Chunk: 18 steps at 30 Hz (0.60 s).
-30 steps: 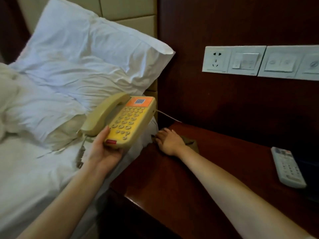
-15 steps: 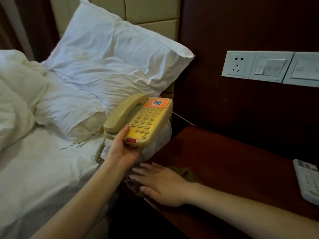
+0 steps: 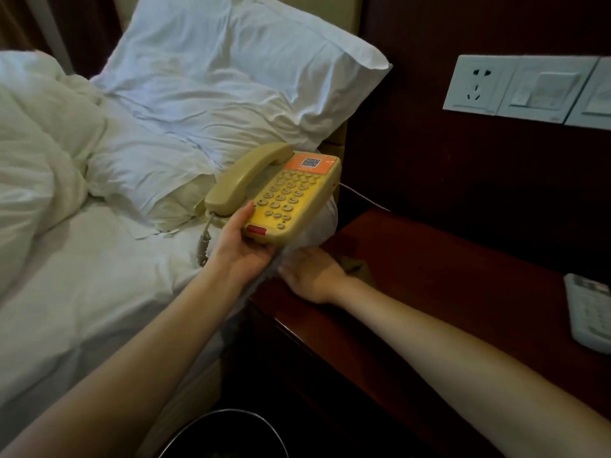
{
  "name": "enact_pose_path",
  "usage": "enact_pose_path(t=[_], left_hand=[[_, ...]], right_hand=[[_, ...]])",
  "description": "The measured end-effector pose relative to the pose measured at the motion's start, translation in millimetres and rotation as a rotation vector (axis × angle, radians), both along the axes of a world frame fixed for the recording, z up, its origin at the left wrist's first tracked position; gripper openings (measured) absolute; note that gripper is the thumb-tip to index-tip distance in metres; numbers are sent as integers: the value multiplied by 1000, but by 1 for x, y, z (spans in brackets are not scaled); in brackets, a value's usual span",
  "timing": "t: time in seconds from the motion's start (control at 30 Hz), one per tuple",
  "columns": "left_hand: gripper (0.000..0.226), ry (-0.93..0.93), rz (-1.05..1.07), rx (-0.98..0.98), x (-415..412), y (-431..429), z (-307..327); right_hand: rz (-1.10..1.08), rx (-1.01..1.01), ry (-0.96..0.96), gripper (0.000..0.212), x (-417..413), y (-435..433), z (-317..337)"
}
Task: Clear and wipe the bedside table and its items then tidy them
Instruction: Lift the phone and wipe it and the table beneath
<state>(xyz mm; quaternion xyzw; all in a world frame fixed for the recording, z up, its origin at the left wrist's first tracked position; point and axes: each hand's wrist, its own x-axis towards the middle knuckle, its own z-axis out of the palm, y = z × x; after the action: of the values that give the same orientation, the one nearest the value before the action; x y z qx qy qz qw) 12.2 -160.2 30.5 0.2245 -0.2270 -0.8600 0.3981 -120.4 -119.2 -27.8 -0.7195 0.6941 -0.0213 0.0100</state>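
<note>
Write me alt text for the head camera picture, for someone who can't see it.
A person's left hand holds a yellow desk phone above the edge of the bed while the right hand presses a brownish cloth on the dark wooden bedside table. A white remote lies at the table's right side.
</note>
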Motion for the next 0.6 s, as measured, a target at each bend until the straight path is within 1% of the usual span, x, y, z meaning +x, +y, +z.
enact_pose_path(t=[0.07, 0.13, 0.23, 0.27, 0.3, 0.33, 0.37, 0.4, 0.47, 0.53, 0.6], left_hand=[[20, 15, 6, -23, 3, 3, 3], [20, 24, 12, -45, 6, 5, 7], [18, 25, 5, -51, 10, 8, 15], [24, 38, -8, -63, 10, 9, 17], [45, 63, -17, -79, 10, 10, 19], [72, 77, -31, -96, 9, 9, 19], [94, 76, -36, -109, 8, 6, 16], [107, 72, -37, -124, 7, 2, 14], [115, 67, -35, -141, 5, -2, 12], [114, 46, -47, -170, 3, -2, 13], [108, 31, -60, -202, 0, -1, 15]], right_hand=[[48, 3, -14, 42, 29, 2, -2], [84, -53, -49, 40, 47, 6, -6], [117, -90, -14, 37, 65, 13, -10], [128, -100, 10, 35, 68, 15, -11], [141, -116, 24, 34, 70, 17, -13], [163, -128, 24, 32, 69, 19, -14], [187, -132, 12, 32, 67, 21, -17], [204, -136, -10, 34, 63, 22, -19], [221, -133, -75, 39, 53, 23, -20], [187, -105, -112, 43, 32, 20, -15], [102, -57, -115, 46, -4, 18, -8]])
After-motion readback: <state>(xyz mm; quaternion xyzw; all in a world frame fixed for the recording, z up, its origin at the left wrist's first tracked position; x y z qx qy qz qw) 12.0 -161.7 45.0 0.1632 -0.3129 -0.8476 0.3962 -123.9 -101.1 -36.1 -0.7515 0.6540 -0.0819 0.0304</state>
